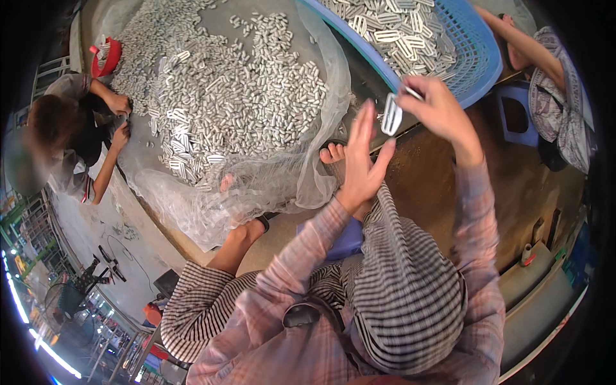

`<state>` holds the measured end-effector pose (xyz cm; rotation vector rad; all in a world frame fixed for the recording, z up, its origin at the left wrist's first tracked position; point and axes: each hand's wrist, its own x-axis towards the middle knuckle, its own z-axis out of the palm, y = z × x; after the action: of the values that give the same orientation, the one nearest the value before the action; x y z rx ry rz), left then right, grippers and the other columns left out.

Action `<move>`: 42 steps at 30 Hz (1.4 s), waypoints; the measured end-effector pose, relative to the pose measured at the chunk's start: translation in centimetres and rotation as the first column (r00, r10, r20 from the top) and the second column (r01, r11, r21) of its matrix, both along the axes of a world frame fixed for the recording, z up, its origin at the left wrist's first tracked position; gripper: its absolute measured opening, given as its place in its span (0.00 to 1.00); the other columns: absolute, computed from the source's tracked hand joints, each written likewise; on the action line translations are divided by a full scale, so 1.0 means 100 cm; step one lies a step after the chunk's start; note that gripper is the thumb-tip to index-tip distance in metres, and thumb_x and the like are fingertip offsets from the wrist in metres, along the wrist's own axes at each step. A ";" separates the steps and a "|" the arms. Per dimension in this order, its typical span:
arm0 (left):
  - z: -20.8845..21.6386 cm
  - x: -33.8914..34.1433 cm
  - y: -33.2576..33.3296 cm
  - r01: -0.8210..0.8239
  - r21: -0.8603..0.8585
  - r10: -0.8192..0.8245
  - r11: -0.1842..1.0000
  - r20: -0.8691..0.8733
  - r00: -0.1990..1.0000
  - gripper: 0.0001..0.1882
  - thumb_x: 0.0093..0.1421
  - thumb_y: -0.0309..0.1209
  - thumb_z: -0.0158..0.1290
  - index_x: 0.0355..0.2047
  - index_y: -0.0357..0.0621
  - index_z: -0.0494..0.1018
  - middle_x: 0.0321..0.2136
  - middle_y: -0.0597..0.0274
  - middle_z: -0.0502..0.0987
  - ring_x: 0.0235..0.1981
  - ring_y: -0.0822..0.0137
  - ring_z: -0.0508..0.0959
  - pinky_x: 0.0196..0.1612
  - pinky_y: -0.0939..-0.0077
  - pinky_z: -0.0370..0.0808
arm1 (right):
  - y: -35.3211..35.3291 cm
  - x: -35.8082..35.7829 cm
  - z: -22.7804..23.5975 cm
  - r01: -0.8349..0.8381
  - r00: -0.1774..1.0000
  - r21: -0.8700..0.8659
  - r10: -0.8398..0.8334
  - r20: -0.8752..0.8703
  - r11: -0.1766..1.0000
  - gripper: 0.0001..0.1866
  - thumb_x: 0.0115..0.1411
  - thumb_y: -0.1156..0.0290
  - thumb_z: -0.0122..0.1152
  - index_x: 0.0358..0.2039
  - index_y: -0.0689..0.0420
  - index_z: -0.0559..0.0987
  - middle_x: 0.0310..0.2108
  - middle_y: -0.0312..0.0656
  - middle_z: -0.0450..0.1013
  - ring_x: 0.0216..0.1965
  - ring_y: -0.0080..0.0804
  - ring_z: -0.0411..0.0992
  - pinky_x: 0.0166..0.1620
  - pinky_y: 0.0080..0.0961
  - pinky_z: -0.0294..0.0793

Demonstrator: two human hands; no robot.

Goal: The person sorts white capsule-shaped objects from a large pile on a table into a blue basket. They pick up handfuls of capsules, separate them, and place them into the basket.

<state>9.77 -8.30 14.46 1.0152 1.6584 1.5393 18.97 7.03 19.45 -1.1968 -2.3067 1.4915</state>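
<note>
Brown floor: (423,183) shows between the legs and the right forearm and on to the blue stool, giving the right arm room to its side; the fisheye rim cuts it off at the far right.
Netting: (192,215) pale, translucent, bunched along its near edge; its far end runs out at the top, and a leg and foot are blurred beneath it.
Heap: (256,90) countless small metal pieces spread over the netting's grey bed; single pieces at the far left are too small to tell apart.
Blue basket: (478,51) cut off by the upper edge, full of slotted metal pieces; its near rim lies just behind the right hand.
Co-worker: (70,141) at the left, hands together at the heap's edge; what they hold is hard to make out.
Second person: (564,83) partly hidden by the right rim.
Blue stool: (516,115) below the basket's right end.
Left hand: (362,173) unclasped, fingers spread, nothing in it, near the held piece.
Right hand: (439,109) fingertips pinching, a thin pale strip also between them; whether that is another piece, I cannot tell.
Slotted piece: (391,117) at the right fingertips, between both hands, tilted, slightly blurred.
</note>
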 end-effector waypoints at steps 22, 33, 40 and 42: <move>-0.140 -0.069 0.073 0.449 -0.364 -0.096 0.816 0.681 0.726 0.16 0.61 0.26 0.44 0.46 0.29 0.70 0.41 0.51 0.77 0.38 0.62 0.79 0.37 0.73 0.78 | -0.075 0.034 -0.134 0.361 0.931 -0.268 -0.332 0.149 0.893 0.11 0.55 0.66 0.62 0.24 0.61 0.75 0.17 0.31 0.65 0.22 0.16 0.59 0.26 0.20 0.60; -0.135 -0.056 0.018 0.511 -0.520 -0.263 0.685 0.478 0.838 0.16 0.56 0.23 0.55 0.47 0.37 0.73 0.28 0.63 0.80 0.25 0.74 0.78 0.30 0.80 0.77 | -0.086 0.034 -0.153 0.456 0.890 -0.377 -0.422 0.174 0.806 0.15 0.55 0.62 0.63 0.36 0.60 0.77 0.23 0.28 0.68 0.22 0.14 0.60 0.24 0.14 0.58; -0.126 -0.055 0.026 0.333 -0.604 -0.313 0.724 0.142 0.939 0.15 0.48 0.17 0.55 0.38 0.42 0.79 0.27 0.57 0.80 0.25 0.70 0.79 0.30 0.78 0.76 | -0.099 0.048 -0.176 0.435 0.879 -0.489 -0.474 0.048 0.756 0.14 0.59 0.64 0.58 0.41 0.61 0.74 0.24 0.35 0.72 0.20 0.18 0.67 0.23 0.19 0.67; -0.131 -0.056 0.023 0.320 -0.524 -0.347 0.790 0.048 0.937 0.14 0.47 0.17 0.55 0.34 0.43 0.80 0.28 0.57 0.79 0.26 0.69 0.79 0.32 0.78 0.76 | -0.101 0.041 -0.173 0.472 0.814 -0.609 -0.580 0.022 0.638 0.13 0.61 0.66 0.56 0.41 0.60 0.73 0.23 0.36 0.73 0.20 0.20 0.69 0.23 0.21 0.68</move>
<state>4.19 -5.98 1.41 0.9773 1.6876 0.7640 23.11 -3.11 2.15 -1.6099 -1.1900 2.0017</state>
